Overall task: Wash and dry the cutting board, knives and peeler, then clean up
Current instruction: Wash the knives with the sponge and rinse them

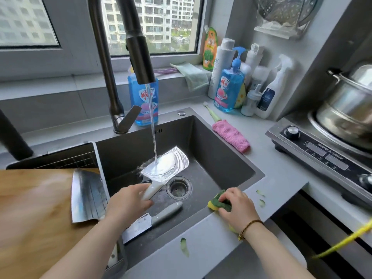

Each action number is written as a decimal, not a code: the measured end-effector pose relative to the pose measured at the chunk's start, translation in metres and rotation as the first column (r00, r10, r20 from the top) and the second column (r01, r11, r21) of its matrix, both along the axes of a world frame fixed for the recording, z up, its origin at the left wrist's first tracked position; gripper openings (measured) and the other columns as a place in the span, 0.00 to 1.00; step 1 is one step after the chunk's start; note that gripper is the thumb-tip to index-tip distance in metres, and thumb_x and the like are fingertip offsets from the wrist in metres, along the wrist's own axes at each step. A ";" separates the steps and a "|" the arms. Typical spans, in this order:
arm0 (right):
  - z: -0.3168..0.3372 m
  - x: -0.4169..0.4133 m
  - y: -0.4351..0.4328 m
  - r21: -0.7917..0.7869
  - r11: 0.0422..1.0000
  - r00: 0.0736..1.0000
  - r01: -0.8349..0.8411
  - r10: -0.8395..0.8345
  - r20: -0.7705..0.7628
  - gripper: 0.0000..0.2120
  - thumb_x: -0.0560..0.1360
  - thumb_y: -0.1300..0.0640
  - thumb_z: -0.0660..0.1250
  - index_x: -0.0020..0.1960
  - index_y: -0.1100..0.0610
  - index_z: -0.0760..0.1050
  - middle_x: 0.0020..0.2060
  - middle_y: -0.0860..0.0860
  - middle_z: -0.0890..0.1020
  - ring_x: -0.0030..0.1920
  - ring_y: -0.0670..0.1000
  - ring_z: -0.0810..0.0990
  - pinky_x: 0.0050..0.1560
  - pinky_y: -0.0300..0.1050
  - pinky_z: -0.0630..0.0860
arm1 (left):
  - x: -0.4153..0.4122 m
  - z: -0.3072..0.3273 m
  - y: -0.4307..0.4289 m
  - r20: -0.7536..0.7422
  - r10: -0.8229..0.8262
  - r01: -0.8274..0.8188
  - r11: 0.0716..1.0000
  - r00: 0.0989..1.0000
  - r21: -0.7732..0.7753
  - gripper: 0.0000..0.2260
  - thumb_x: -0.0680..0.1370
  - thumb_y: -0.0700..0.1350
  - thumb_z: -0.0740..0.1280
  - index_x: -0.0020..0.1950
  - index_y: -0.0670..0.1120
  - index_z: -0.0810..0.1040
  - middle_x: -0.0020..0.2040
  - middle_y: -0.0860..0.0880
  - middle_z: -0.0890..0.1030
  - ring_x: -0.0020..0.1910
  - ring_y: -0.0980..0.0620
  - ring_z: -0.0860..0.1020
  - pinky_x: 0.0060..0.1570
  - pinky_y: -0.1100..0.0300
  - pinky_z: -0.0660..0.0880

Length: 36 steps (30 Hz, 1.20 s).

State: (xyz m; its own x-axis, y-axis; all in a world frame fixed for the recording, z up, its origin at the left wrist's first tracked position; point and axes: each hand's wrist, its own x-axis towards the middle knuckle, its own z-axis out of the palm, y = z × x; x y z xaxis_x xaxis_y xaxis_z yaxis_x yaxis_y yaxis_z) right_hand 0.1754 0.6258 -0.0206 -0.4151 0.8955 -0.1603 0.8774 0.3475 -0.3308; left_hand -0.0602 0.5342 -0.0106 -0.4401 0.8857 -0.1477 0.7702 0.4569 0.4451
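The white handle of a cleaver (164,165) is gripped by the left hand (128,202), with the fingers curled round it. Its broad blade is held flat beneath the stream from the faucet (138,55), and water is spread across the steel. A yellow-and-green sponge (217,204) is clutched by the right hand (239,208) and held against the front right rim of the sink (221,158). The two hands are well apart.

Just below the left hand, a second knife (155,219) with a grey handle is laid on the sink floor, near the drain (178,187). To the left, a wooden cutting board (34,208) is set across the sink's left part, and a third blade (86,198) is rested at its right edge.

Green peel scraps (184,246) are scattered on the grey desk (281,174). Farther back, a pink cloth (231,135) is laid beside the sink, and blue soap bottles (229,91) are stood below the window.
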 end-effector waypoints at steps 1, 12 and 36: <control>0.002 -0.001 -0.001 0.006 1.000 1.000 -0.002 0.002 0.024 0.13 0.73 0.49 0.63 0.56 0.50 0.73 0.61 0.45 0.70 0.62 0.47 0.67 0.60 0.38 0.60 | 0.000 0.000 0.000 -0.004 0.003 -0.003 1.000 1.000 0.004 0.20 0.76 0.51 0.65 0.68 0.57 0.69 0.49 0.55 0.77 0.41 0.56 0.73 0.32 0.66 0.64; 0.021 -0.117 0.030 -0.374 0.922 0.809 0.105 -0.298 -0.506 0.36 0.71 0.55 0.70 0.72 0.56 0.54 0.63 0.53 0.69 0.56 0.52 0.72 0.55 0.42 0.68 | -0.011 0.003 0.002 -0.051 0.031 -0.032 0.999 0.998 -0.018 0.20 0.76 0.51 0.63 0.67 0.62 0.67 0.56 0.56 0.78 0.50 0.54 0.75 0.42 0.64 0.67; -0.020 -0.195 0.047 -0.907 0.411 0.562 -0.094 -0.730 -0.389 0.20 0.77 0.41 0.54 0.51 0.57 0.72 0.50 0.59 0.80 0.50 0.57 0.80 0.49 0.52 0.78 | -0.034 -0.013 0.019 0.178 0.148 -0.149 0.989 0.973 -0.005 0.18 0.73 0.51 0.67 0.63 0.58 0.71 0.55 0.56 0.79 0.47 0.56 0.74 0.43 0.65 0.67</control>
State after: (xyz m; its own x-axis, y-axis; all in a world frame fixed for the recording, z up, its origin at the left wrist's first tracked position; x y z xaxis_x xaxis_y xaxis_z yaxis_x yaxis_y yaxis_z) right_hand -0.0194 0.6728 -0.0405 -0.4495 0.5833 -0.6765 0.1887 -0.6783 -0.7102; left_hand -0.0943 0.5533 -0.0236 -0.5342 0.8139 -0.2285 0.6021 0.5561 0.5729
